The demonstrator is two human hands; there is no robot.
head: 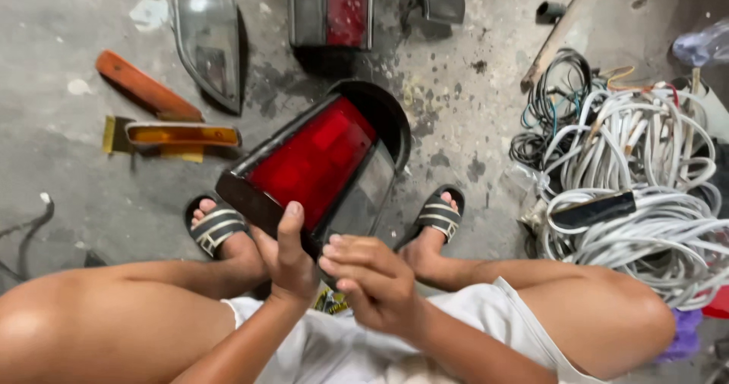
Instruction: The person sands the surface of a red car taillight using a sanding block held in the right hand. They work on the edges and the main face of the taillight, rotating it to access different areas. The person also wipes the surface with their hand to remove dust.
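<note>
Both hands hold one red tail-lamp unit (319, 164) above the concrete floor (68, 194), between the sandalled feet. Left hand (288, 259): fingers clamped on the lamp's near dark edge, thumb up against the red lens. Right hand (376, 281): fingers curled together at the lamp's near corner, touching it; a full grip cannot be confirmed. Around it: orange lens strips (182, 135) to the left, grey lamp housing (209, 46) beyond them, white cable coil (645, 194) to the right.

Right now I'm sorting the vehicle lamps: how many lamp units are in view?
5: red tail lamp in both hands; second tail lamp top centre; clear lamp upper left; two orange lenses left. Others may lie off-frame.
</note>
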